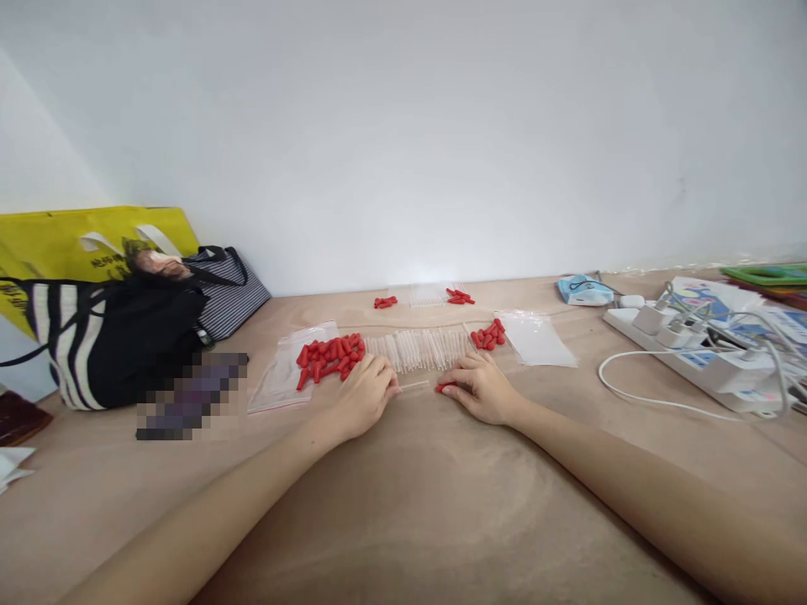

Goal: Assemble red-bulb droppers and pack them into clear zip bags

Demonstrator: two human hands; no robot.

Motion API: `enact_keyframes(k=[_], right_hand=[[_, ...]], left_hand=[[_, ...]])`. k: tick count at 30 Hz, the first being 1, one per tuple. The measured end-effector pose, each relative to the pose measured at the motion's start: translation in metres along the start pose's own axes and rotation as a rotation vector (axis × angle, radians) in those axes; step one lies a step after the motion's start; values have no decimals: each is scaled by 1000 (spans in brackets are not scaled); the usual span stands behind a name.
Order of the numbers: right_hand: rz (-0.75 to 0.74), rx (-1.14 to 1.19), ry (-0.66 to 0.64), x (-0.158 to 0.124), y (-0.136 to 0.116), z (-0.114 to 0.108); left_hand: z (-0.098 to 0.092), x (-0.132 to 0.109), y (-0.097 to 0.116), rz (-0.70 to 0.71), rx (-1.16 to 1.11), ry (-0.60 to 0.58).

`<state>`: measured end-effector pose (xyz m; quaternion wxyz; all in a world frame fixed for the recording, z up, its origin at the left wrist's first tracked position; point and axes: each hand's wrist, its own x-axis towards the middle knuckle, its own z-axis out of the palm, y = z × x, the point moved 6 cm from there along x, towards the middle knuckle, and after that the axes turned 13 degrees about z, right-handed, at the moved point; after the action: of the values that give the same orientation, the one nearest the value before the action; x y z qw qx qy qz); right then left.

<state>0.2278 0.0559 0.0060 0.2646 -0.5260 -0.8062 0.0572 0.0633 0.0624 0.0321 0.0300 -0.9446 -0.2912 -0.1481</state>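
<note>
In my left hand (369, 393) a thin clear dropper tube (416, 386) is pinched, its free end toward the right. My right hand (484, 391) has its fingers closed on a red rubber bulb (443, 387), a short gap away from the tube. Behind both hands lies a row of clear dropper tubes (416, 348). A large heap of red rubber bulbs (328, 355) rests by my left hand, partly on a clear zip bag (281, 370). Just beyond my right hand is a smaller heap of bulbs (488, 334).
Near the wall lie more tubes (435, 294) between two small red piles (386, 302). At right are another zip bag (535, 339), a blue mask (585, 291), and a white power strip (693, 361) with looping cables. Bags (126, 336) and a blurred dark object (192, 397) occupy the left.
</note>
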Motion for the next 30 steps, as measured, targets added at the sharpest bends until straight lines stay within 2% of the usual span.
enact_keyframes(k=[6, 10, 15, 22, 30], right_hand=[[-3, 13, -2, 0, 0, -1], [4, -7, 4, 0, 0, -1], [-7, -17, 3, 1, -2, 0], [-34, 297, -19, 4, -6, -1], [-48, 362, -57, 1, -16, 0]], left_hand=[[13, -9, 0, -49, -101, 11], [14, -6, 1, -68, -171, 51], [20, 2, 5, -110, -172, 35], [17, 1, 7, -115, -150, 67], [11, 0, 13, -38, -174, 121]])
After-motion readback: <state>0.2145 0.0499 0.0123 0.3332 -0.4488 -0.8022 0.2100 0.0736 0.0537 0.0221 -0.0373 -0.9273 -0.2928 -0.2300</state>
